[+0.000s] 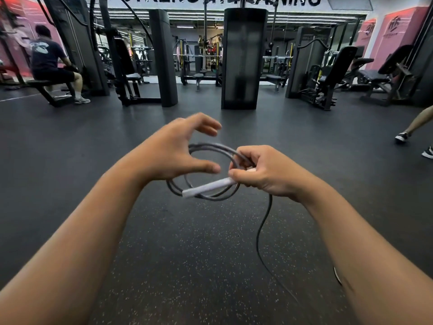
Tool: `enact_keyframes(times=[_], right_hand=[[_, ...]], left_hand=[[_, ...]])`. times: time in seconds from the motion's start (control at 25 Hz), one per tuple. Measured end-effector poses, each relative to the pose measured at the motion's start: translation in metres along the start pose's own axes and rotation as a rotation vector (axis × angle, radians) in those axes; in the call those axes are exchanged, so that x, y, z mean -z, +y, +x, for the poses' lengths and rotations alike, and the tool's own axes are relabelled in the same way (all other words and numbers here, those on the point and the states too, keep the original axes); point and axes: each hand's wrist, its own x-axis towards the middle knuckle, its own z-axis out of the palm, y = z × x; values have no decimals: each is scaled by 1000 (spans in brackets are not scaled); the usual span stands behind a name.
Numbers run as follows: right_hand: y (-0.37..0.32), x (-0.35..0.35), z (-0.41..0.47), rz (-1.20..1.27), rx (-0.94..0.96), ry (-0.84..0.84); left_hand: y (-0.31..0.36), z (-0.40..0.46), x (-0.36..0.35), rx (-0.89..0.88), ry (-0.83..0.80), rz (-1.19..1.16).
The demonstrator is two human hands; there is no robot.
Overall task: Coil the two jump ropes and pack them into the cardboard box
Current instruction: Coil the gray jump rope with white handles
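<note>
Head view showed the jump rope [212,158] gathered into several dark loops in mid-air above the floor [187,242]. Its white handle [206,187] lay across the lower part of the loops. The right hand [264,171] gripped the loops and the handle's upper end together, fingers curled. The left hand [173,148] was released, fingers spread and curved, just left of the loops. A free length of rope [263,221] trailed from below the right hand to the floor.
</note>
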Motion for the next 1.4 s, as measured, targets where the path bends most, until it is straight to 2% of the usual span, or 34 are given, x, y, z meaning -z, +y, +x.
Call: enact_keyframes(times=[0.04, 0.12, 0.24, 0.44, 0.52, 0.64, 0.76, 0.88, 1.0, 1.16, 1.32, 1.4], right_hand=[[-1, -1, 0, -29, -6, -34], [-1, -1, 1, -33, -6, -38], [5, 3, 2, 22, -30, 8], [3, -2, -2, 130, 8, 54], [-1, -2, -2, 224, 13, 123], [0, 7, -1, 454, -106, 251], [13, 13, -1, 449, -217, 386], [22, 4, -3, 406, -253, 374], [8, -19, -1, 556, -144, 304], [-14, -47, 5, 629, 21, 408], [-8, -37, 11, 637, 13, 437], [-3, -23, 14, 526, 5, 420]], left_hand=[[8, 0, -2, 2, -105, 101], [16, 1, -15, 83, -233, 129], [8, 3, -37, 152, -225, 10], [-4, 0, -45, 152, -228, -289], [-2, 0, -40, 138, -160, -382], [0, 0, -32, 180, 21, -613], [-1, 4, -41, 261, 217, -884], [9, 9, -53, 351, 477, -1180], [19, 14, -61, 400, 698, -1279], [27, 13, -77, 446, 752, -1281], [16, 12, -71, 429, 668, -1321], [3, 12, -60, 401, 631, -1205]])
